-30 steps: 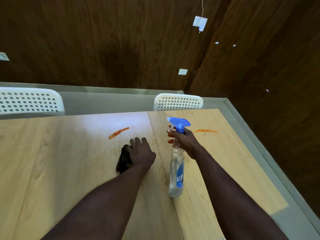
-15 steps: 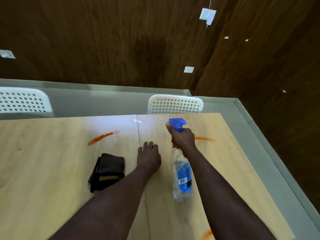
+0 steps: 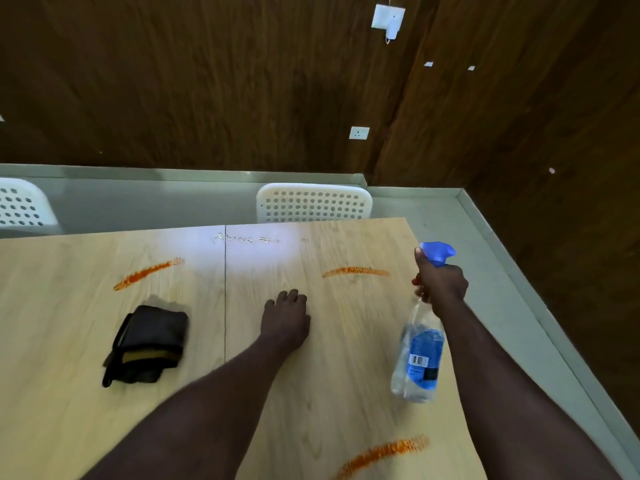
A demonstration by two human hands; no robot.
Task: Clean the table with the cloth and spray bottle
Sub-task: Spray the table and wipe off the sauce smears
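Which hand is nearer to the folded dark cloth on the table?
Left. The left hand rests on the light wooden table right of the folded dark cloth, not touching it. The right hand is farther right, gripping the clear plastic spray bottle with a blue trigger.

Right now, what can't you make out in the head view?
All head view.
Bottle: label blurred by motion, unreadable; trigger hidden by the right hand, squeezed or not unknown.
Left hand: palm faces down; contact with the table unclear.
Cloth: blurred; folds indistinct.
Left chair: cut off by the left edge.
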